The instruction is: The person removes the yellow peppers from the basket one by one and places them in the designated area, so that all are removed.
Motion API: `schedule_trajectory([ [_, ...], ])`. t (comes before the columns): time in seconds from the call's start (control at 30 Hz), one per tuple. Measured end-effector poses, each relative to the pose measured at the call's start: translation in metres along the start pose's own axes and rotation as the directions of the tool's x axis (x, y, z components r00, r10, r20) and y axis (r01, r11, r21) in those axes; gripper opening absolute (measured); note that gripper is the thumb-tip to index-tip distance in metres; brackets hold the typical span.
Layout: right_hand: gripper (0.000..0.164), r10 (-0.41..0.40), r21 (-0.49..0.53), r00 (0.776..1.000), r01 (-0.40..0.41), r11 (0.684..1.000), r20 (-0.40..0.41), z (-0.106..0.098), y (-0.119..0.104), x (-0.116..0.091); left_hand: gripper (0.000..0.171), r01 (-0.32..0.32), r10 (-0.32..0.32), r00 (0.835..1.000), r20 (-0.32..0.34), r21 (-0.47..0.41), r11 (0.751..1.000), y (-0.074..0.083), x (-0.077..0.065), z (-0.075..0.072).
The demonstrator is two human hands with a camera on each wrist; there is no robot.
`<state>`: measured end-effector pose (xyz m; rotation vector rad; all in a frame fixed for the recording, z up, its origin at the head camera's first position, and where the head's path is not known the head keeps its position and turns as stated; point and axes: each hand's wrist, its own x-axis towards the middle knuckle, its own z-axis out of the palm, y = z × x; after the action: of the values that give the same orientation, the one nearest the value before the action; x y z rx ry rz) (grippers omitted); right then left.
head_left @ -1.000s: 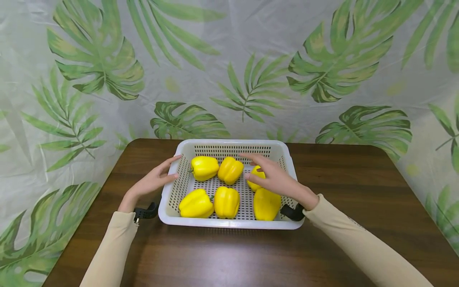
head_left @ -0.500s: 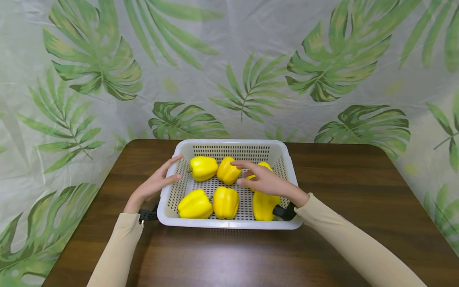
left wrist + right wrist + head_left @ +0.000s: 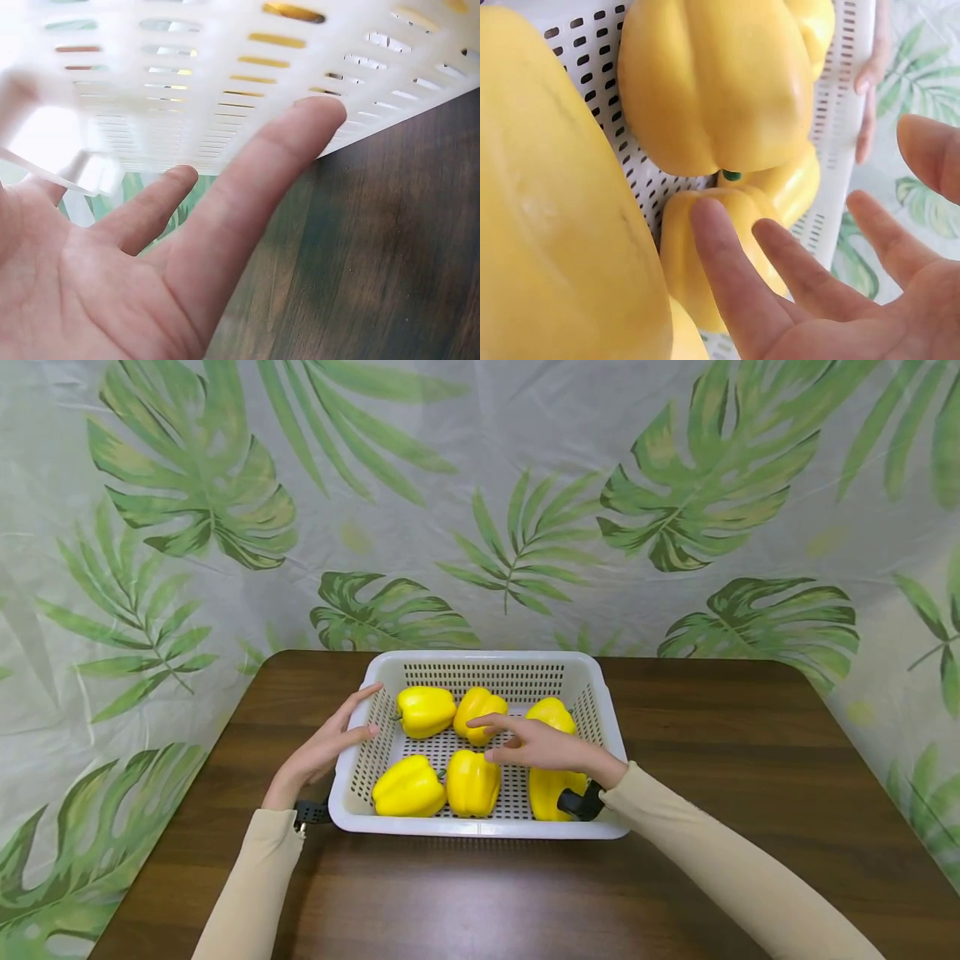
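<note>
Right hand [image 3: 543, 747] kinda floats over yellow peppers [image 3: 473, 787], fingers loosely apart, empty; left hand [image 3: 318, 752] just leans straight fingers on the basket [image 3: 480, 828], no grip.

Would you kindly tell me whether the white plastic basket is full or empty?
Partly filled: the white plastic basket holds six yellow bell peppers, with bare perforated floor showing between them.

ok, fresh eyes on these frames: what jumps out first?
Probably the six bright yellow peppers lying in the white perforated basket on the dark wooden table. Next, the two hands: the right hand over the peppers, holding none, and the left hand at the basket's left end. Behind it all, the big green leaf print on the pale backdrop.
</note>
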<state>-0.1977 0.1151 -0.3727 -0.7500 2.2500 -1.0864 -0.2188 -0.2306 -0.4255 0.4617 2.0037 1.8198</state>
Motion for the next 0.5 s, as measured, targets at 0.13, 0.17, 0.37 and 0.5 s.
schedule_trajectory([
  [0.13, 0.052, 0.012, -0.004, 0.999, -0.012, 1.0, 0.041, 0.0024, 0.0012, 0.0026, 0.068, -0.002, 0.002, 1.0, -0.005, -0.003, 1.0, -0.0012, 0.0004, 0.0002],
  [0.17, 0.052, 0.007, -0.008, 0.999, -0.007, 1.0, 0.05, 0.0029, 0.0015, 0.0033, 0.068, -0.002, 0.002, 1.0, -0.008, -0.003, 1.0, -0.0014, 0.0005, 0.0003],
  [0.37, 0.047, -0.028, -0.051, 0.996, 0.032, 0.998, 0.086, 0.0053, 0.0021, 0.0063, 0.068, 0.001, -0.001, 1.0, -0.029, -0.001, 1.0, -0.0006, 0.0001, 0.0025],
  [0.5, 0.047, -0.034, -0.062, 0.993, 0.041, 0.997, 0.109, 0.0074, 0.0028, 0.0085, 0.068, 0.002, -0.002, 0.999, -0.044, 0.002, 1.0, -0.0011, -0.0001, 0.0032],
])
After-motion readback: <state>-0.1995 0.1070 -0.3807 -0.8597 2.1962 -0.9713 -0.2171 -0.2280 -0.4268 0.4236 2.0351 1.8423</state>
